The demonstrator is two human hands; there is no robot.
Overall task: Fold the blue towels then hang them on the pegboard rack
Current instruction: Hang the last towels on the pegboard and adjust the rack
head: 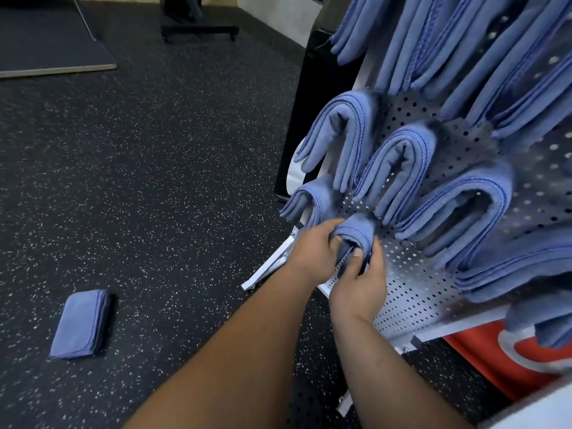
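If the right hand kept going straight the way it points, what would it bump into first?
The right hand already grips the folded blue towel, so that comes first. Pushed further, it would probably meet the white pegboard just behind, though depth is hard to judge.

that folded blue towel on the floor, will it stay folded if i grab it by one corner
Probably not: the folded towel is soft layered cloth, so its layers would likely fall open. It looks light and limp, judging by the drooping hung towels.
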